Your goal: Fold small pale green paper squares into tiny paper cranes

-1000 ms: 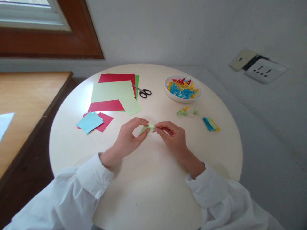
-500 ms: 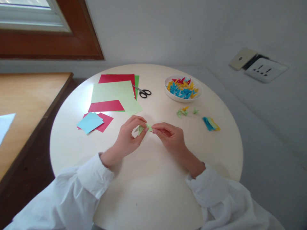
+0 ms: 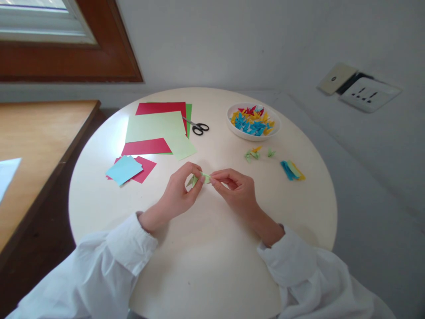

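Note:
A small folded piece of light green paper (image 3: 200,178) is pinched between both my hands over the middle of a round cream table (image 3: 206,266). My left hand (image 3: 179,190) grips its left end with thumb and fingertips closed on it. My right hand (image 3: 236,188) pinches its right end, fingers curled. Both wrists rest low near the tabletop, in white sleeves.
Red and green paper sheets (image 3: 156,126) and smaller blue and red squares (image 3: 128,169) lie at the left. Black scissors (image 3: 198,127) sit beside them. A white bowl (image 3: 253,120) holds several coloured folded pieces. Loose folded bits (image 3: 255,153) and a small strip stack (image 3: 292,170) lie right. A wooden desk (image 3: 33,146) stands left.
The green piece has been folded smaller and narrower between my fingers. Both hands stayed almost in place, shifting slightly.

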Demonstrator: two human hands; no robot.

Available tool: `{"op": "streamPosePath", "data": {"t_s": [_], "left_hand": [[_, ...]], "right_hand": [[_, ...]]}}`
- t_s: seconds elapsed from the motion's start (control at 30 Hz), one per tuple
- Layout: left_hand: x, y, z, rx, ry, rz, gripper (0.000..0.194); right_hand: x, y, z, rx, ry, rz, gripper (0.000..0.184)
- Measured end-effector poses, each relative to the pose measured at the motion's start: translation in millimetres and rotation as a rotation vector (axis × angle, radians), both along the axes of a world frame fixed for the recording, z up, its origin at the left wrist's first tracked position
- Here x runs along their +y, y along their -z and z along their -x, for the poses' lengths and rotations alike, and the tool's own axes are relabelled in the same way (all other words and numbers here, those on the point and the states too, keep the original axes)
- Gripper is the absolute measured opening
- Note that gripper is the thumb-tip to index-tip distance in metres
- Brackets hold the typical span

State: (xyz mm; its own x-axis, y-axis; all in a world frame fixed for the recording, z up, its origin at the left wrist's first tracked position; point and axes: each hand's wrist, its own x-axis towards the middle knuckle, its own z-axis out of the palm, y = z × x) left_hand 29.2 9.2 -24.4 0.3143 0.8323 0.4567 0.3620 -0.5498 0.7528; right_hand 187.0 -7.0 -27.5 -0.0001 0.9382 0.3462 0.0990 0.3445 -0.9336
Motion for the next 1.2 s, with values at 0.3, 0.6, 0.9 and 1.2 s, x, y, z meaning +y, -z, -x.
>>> {"op": "streamPosePath", "data": {"t_s": [0.3,0.6,0.9,1.2], "left_hand": [[-1.1,3.0,-1.1,-0.004,-0.015,0.029,0.008],[-2.1,0.8,-4.2,-0.081,0.003,0.112,0.011],[-2.6,-1.7,-6.5,-0.151,0.002,0.254,0.014],[-0.7,-1.2,-7.3,-0.172,-0.035,0.348,0.017]], "right_hand": [[-1.7,-2.7,3.0,0.009,0.016,0.017,0.006],[-2.0,-2.2,3.8,0.027,0.015,0.04,0.008],[-1.5,-3.2,3.9,0.021,0.025,0.114,0.008],[0.1,-3.3,3.1,0.007,0.032,0.157,0.008]]}}
